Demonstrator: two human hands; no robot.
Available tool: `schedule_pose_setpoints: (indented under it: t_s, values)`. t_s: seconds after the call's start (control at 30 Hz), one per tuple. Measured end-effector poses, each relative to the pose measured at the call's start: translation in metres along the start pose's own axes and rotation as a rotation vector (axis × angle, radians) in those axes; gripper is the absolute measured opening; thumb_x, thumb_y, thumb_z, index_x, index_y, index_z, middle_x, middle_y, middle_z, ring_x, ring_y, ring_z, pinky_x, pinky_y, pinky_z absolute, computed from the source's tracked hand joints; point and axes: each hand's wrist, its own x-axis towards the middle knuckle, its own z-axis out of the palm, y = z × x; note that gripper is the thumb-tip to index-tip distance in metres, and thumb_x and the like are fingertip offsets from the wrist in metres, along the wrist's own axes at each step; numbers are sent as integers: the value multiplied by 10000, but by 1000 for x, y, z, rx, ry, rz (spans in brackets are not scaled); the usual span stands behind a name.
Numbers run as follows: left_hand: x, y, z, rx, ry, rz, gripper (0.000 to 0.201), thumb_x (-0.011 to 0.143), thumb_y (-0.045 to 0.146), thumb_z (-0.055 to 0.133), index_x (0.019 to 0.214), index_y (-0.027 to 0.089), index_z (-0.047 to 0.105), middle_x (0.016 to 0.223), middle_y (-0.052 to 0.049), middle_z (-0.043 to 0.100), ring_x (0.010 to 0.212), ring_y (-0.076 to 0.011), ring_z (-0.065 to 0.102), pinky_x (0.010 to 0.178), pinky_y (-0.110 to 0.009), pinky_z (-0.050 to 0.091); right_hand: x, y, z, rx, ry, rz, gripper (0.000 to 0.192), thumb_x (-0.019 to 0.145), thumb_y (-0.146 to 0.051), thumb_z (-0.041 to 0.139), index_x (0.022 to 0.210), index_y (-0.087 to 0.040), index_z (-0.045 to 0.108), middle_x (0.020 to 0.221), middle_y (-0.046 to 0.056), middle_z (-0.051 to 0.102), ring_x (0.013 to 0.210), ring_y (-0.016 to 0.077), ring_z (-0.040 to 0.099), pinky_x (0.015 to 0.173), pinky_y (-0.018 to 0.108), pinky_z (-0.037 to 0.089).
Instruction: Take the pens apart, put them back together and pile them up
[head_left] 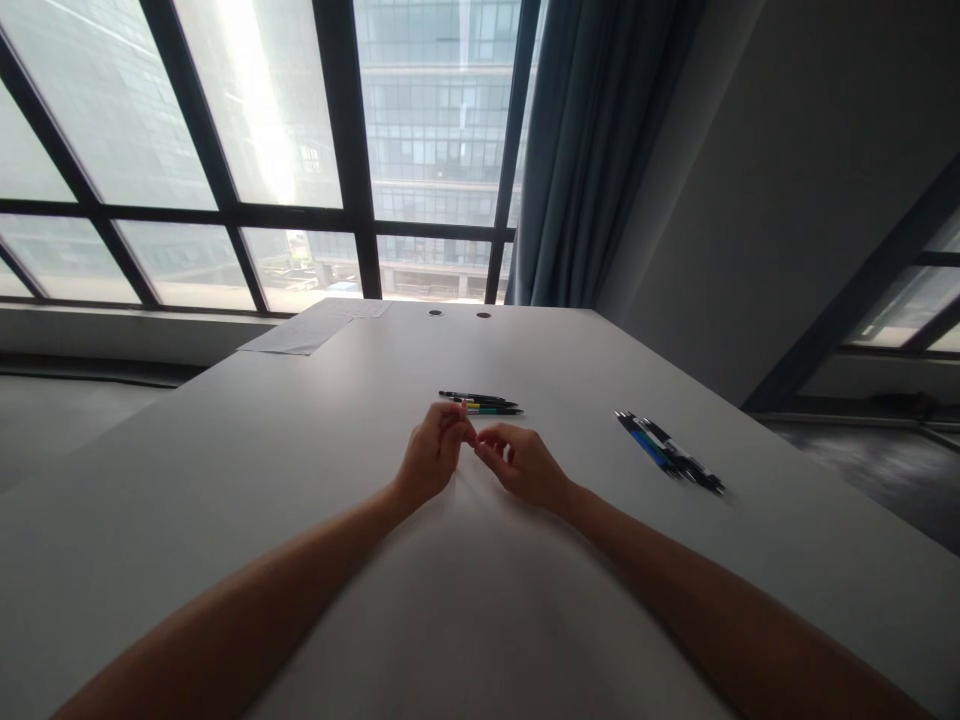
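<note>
Two bare forearms run up from the bottom edge and meet over the middle of the pale desk (225, 480). Left hand (433, 460) and right hand (523, 465) face each other with fingertips brought together, nearly touching at a point just above the desk top. Both hands are curled, thumbs and forefingers pinched toward that meeting point; something very small may sit between the fingertips, but it is too small and too blurred to make out, so what each grip closes on cannot be told.

Just beyond the hands lies a small group of pens (481, 403), dark-bodied with a yellow and green touch, lying side by side and roughly crosswise to the person. They rest flat on the desk, close to the fingertips but apart from them.

Further to the right, well clear of the right hand, lies a second bundle of pens (670, 453), black ones and a blue one, packed together and slanting toward the near right.

At the far left corner of the desk sheets of paper (307, 330) lie flat. Two round cable holes (459, 314) sit near the far edge. Behind the desk stands a large window with dark frames (345, 130), and a blue-grey curtain (592, 150) hangs to its right beside a plain wall.
</note>
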Motion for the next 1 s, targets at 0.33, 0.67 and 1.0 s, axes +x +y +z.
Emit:
schedule_pose_setpoints:
  t_s: [0.33,0.67,1.0]
  values:
    - [-2,2,-15,558,-139,124,151,933,234,490,963,197,633,913,-53,667,830,-166,599,751,-289,470,3,12,-4,122,185,146,342,921,-425,422,832,-164,625,700,40,638,559,124,545,539,240,414]
    - [-4,-7,-17,733,-194,132,131,909,219,557,936,217,685,877,-28,694,830,-171,599,772,-306,424,1,15,-4,94,74,207,369,899,-409,457,663,-163,597,547,11,583,496,119,516,546,246,401]
    - [-3,-3,-18,838,-254,307,166,927,245,545,891,245,707,858,-14,712,796,-160,582,766,-326,354,1,9,-4,5,-161,179,373,942,-347,384,775,-159,659,698,15,639,648,130,555,652,253,405]
